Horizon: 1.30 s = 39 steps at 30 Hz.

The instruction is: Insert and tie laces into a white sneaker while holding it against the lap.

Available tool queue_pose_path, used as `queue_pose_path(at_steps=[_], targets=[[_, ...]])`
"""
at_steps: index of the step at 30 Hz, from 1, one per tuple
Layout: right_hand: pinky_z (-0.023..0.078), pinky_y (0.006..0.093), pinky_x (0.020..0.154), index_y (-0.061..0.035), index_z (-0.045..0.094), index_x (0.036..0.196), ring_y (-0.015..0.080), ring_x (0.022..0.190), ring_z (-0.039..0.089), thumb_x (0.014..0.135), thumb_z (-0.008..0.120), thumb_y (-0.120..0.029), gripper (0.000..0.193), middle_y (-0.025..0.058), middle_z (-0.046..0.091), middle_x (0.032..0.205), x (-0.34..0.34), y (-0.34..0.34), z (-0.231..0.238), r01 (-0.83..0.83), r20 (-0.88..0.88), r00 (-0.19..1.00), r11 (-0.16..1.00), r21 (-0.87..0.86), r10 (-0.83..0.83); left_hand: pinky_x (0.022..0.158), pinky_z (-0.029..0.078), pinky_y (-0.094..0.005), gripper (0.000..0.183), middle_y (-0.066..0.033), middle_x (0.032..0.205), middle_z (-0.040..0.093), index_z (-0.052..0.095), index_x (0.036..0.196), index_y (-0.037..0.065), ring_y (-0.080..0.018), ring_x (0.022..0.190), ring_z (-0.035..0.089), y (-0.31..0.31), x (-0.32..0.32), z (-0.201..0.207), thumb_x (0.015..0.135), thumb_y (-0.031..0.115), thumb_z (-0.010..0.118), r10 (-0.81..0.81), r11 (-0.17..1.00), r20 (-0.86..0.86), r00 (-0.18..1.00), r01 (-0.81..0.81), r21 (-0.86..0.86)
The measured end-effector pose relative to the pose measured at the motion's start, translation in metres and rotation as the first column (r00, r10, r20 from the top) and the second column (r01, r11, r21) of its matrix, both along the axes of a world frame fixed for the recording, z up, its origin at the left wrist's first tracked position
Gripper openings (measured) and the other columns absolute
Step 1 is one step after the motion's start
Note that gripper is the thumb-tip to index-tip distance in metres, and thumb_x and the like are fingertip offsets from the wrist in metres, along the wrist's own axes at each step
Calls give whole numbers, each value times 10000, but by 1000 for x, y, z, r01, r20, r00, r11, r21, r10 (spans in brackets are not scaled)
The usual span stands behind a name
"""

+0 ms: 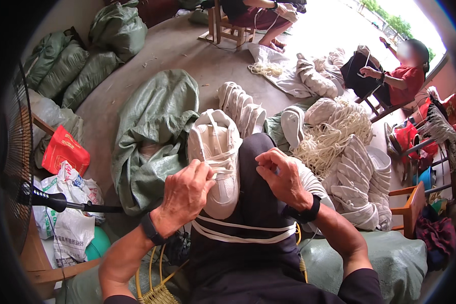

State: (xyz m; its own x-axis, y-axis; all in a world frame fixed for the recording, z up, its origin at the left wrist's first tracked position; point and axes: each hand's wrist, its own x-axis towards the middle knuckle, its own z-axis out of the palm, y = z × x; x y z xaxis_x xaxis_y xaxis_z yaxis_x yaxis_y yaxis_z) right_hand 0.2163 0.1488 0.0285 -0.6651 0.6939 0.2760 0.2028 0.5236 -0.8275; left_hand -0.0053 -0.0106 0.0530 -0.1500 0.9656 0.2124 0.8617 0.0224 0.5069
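A white sneaker (224,196) rests on my left thigh, its toe toward me and its laces (219,163) partly strung across the tongue. My left hand (185,186) is closed at the shoe's left side, pinching a flat white lace between thumb and forefinger. Above my right thigh, apart from the shoe, my right hand (288,178) has its fingers curled together; whatever they may hold is too small to make out. Loose white laces (248,238) lie across both thighs below the toe.
Stacked white shoes (357,185) and a heap of laces (324,137) lie to the right. Green sacks (154,126) lie ahead and left. A fan (17,167) stands at far left. Two other people sit farther off, one in a red shirt (403,83).
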Motion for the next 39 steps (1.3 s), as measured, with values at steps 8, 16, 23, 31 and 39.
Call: queue_pose_path(at_steps=[8,16,23,31,39], targets=[[492,304,651,-8,672,1007,179,712,608,836,722,8,179,80,613,854,0,1,-2,12,7,1000,1000,9,-12,652,525,-404,179,-81,845,642,655,887,56,-306,789,682,8,-5,-6,775,63,795,-71,978,56,996,59,198],[491,308,648,-8,667,1000,183,705,603,828,725,14,182,80,609,849,-2,1,-4,11,-1,1000,1000,28,-11,693,487,-461,204,-119,851,612,600,797,38,-340,776,630,6,-6,22,812,173,752,-139,990,-159,977,141,1],[490,310,644,-12,669,981,192,703,611,832,720,4,159,84,612,847,-1,0,-4,35,3,999,999,-8,-35,741,486,-433,139,-93,836,615,643,830,47,-309,823,601,9,-7,8,795,83,773,-184,965,32,982,174,198],[490,315,646,-14,668,975,196,708,610,829,722,4,157,81,609,833,-2,2,-5,22,-6,1000,1000,5,-22,652,474,-450,125,-123,759,626,622,827,46,-351,712,615,9,-5,14,855,105,729,-110,993,70,991,107,52],[502,345,664,-18,669,959,236,739,631,832,727,-17,140,98,619,839,-4,4,-4,-4,7,1000,1000,5,4,675,491,-395,92,-77,814,623,663,899,57,-266,757,614,9,-15,17,841,68,734,-72,992,95,993,61,112]])
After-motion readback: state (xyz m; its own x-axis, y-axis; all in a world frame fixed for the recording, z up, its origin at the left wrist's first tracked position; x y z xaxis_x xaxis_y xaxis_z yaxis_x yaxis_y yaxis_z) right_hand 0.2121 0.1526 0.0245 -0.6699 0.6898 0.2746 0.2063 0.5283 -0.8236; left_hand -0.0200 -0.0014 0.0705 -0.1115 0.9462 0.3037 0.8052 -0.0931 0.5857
